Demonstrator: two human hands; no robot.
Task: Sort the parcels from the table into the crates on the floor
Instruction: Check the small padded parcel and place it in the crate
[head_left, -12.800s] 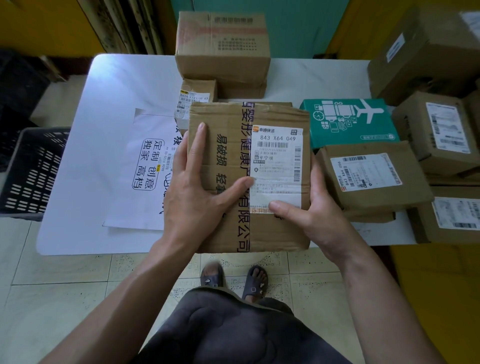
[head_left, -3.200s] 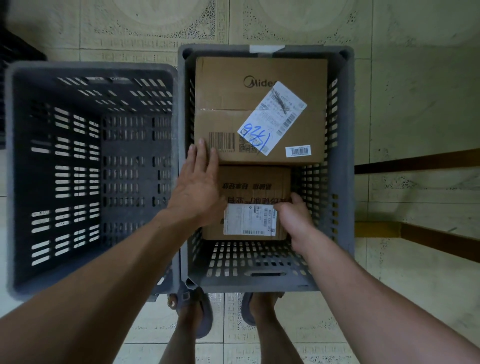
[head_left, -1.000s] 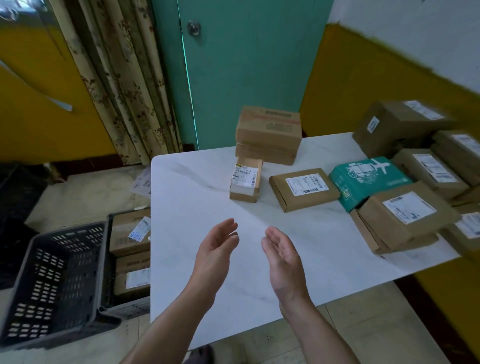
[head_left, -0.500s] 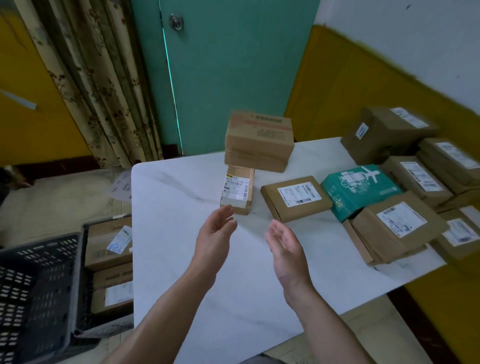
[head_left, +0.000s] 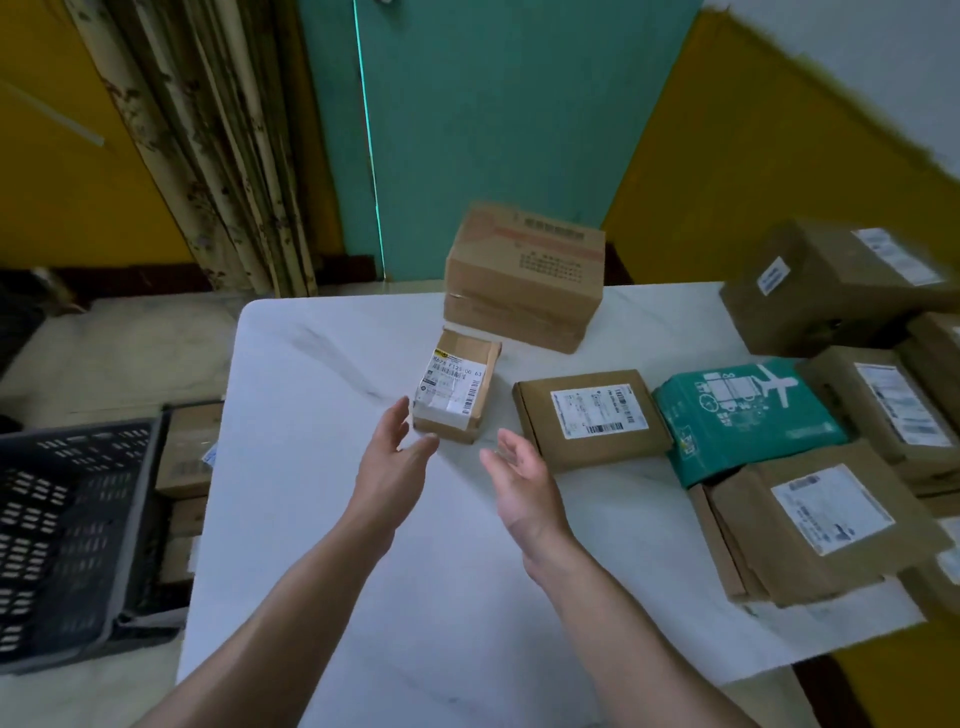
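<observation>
Your two hands have come forward to the small parcel (head_left: 457, 392) on the table (head_left: 322, 389). The left hand (head_left: 392, 462) has straight fingers, slightly apart, with the tips just beside its near left corner. The right hand (head_left: 519, 478) is spread near its right side and holds nothing. I count one green parcel (head_left: 743, 415), one flat box (head_left: 592, 415) and two crates (head_left: 67, 519) on the floor.

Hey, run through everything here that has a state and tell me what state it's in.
left hand, open, holding nothing, beside the small parcel.
right hand, open, holding nothing.
small parcel, closed, label up, on the table, not gripped.
flat mailer box, closed, label up.
large carton, closed, stacked on another box.
crated parcels, lying in a floor crate.
</observation>
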